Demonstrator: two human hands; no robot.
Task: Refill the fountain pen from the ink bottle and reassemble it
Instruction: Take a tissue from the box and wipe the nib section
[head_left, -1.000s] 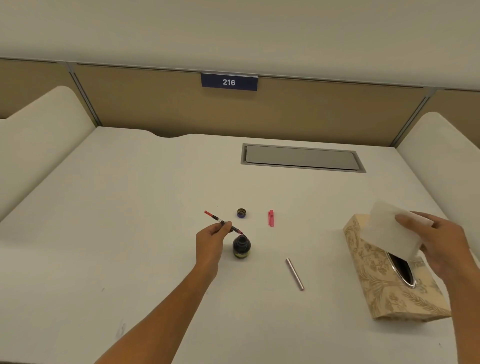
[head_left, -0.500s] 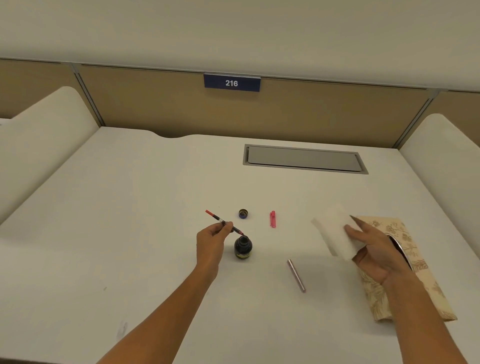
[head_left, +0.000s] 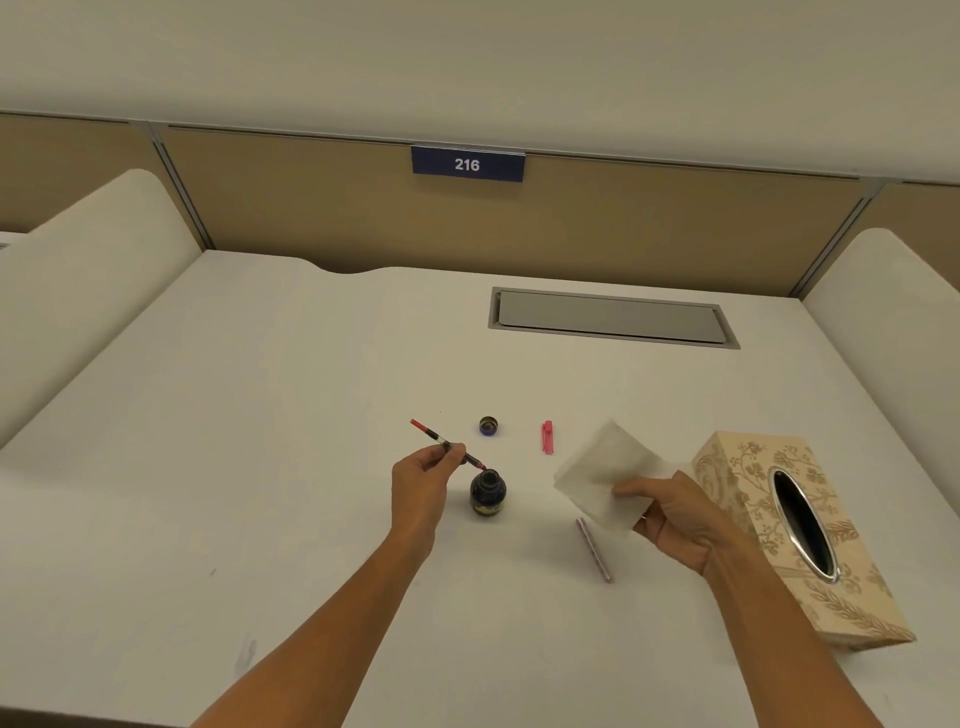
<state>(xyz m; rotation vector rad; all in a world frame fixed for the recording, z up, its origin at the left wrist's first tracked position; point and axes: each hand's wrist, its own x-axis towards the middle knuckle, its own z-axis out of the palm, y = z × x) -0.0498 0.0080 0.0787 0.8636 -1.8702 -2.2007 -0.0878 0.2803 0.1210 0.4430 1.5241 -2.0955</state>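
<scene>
Bare forearms — no sleeves, two hands

Right hand has carried the tissue toward the ink bottle

Bare desk left — tissue box blocks the right.

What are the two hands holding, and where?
Left hand pinches the pen near its middle. Right hand holds a tissue by its lower corner.
</scene>
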